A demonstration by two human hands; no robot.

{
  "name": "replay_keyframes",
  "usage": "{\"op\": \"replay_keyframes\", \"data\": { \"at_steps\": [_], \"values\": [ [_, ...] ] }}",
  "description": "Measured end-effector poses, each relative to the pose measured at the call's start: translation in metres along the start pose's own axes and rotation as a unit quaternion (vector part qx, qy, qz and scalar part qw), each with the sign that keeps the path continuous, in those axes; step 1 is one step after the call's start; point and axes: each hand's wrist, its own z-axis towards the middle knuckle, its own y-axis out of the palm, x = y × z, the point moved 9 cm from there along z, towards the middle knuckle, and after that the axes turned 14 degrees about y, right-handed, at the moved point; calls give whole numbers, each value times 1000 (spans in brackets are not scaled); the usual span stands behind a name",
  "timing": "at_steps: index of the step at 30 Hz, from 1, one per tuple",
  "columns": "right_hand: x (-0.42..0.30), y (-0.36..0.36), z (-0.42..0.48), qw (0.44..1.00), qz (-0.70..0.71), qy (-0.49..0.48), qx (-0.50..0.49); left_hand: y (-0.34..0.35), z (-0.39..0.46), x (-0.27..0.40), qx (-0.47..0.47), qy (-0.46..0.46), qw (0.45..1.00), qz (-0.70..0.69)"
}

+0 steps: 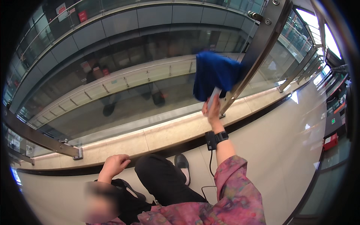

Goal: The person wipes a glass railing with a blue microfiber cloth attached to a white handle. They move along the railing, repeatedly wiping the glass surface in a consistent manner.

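Observation:
My right hand [213,108] grips the pale handle [215,94] of a glass-cleaning tool, with the arm stretched forward. A blue cloth [215,73] covers the tool's head and hangs in folds, slightly blurred. It is in front of the glass panel [157,98], beside a slanting metal post [260,45]; whether the cloth touches the glass is not clear. My left hand [114,166] is loosely curled by the front edge of the stone ledge [126,144], left of my bent knee [149,166]. Nothing shows in its fingers, though its underside is hidden.
A second metal post [42,140] stands at left, bolted to the ledge. Below my right wrist hangs a black cable [211,166] from a small device [211,140]. Pale floor tiles [270,149] extend to the right, where a red box [330,141] stands. Beyond the glass are lower railings.

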Motion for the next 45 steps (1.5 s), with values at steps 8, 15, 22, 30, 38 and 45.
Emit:
{"op": "replay_keyframes", "data": {
  "at_steps": [8,15,22,30,38,45],
  "values": [
    [88,-58,-61,985,-122,112,51,10,10,-8,-11,21,1000,19],
    [-97,55,-23,989,-94,-105,-37,16,25,-6,-12,34,999,7],
    [-131,131,-11,982,-16,-155,-108,14,25,-3,22,57,998,17],
    [90,119,-97,984,-35,78,-158,-7,52,36,143,98,979,-107],
    [-3,186,-89,971,-195,-73,-113,-51,123,135,308,172,934,-62],
    [-57,217,-134,952,-192,-144,-188,-176,131,202,446,239,852,133]
  ]
}}
